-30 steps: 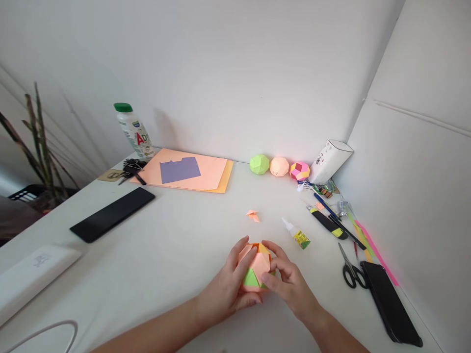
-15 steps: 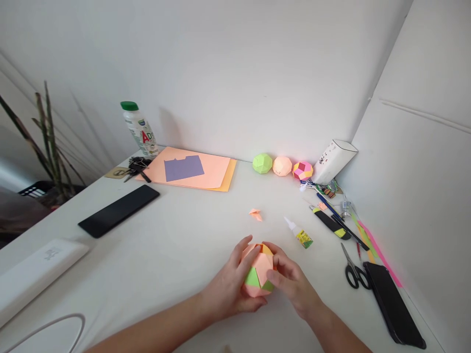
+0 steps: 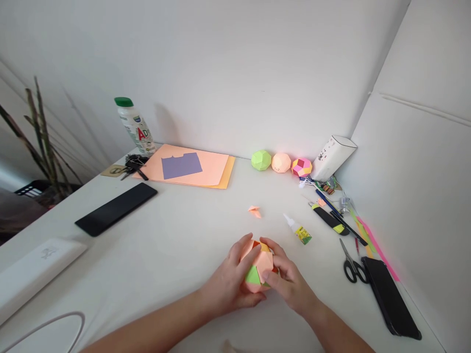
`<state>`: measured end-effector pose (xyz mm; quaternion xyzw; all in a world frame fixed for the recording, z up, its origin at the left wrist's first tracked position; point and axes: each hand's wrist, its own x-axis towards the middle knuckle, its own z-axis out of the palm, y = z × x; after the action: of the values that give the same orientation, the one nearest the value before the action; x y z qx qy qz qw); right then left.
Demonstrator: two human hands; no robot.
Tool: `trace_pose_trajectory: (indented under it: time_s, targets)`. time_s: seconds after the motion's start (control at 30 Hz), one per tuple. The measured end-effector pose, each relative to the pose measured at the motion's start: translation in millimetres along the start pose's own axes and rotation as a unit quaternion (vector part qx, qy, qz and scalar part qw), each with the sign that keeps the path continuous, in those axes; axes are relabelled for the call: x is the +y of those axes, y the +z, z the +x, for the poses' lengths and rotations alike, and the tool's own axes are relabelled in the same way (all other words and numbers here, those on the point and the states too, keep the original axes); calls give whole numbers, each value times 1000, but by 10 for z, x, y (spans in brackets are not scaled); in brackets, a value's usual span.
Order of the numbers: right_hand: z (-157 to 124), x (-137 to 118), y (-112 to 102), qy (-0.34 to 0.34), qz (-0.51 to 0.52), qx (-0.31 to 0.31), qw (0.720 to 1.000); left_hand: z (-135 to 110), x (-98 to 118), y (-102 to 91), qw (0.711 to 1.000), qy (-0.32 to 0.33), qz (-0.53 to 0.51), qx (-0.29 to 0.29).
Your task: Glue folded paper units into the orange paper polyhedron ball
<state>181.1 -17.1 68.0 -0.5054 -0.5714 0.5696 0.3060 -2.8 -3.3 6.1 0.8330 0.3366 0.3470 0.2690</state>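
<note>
A faceted paper ball (image 3: pixel 263 263) in peach, green and yellow sits between my two hands at the lower middle of the view. My left hand (image 3: pixel 230 274) wraps its left side, fingers across the top and thumb underneath. From the right, my right hand (image 3: pixel 292 279) grips it with the thumb on a peach panel; some of its fingers are hidden behind the ball. Just beyond lies a small folded peach paper piece (image 3: pixel 254 211). A glue bottle (image 3: pixel 299 229) with a white nozzle rests on its side to the right.
Three paper balls (image 3: pixel 281 163) line the wall beside a white box (image 3: pixel 334 158). Scissors (image 3: pixel 353 264), a utility knife (image 3: pixel 329 219) and a black case (image 3: pixel 392 299) lie right. Peach sheets (image 3: pixel 213 166), a bottle (image 3: pixel 135 126) and a black slab (image 3: pixel 117 209) are left.
The right thumb has slid slightly left over the peach panel. Both hands still hold the ball, and the whole view has shifted a little.
</note>
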Motion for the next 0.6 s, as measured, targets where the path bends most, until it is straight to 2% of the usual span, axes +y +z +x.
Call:
trace_pose_trajectory:
  time_s: [0.37,0.6]
  targets:
    - [-8,42,-1,-29,9,-9,999,7,14,-26,999,26,10,19]
    - [-24,-39,18,-34,-10,-9,999,3,4,-21,999,37,11,31]
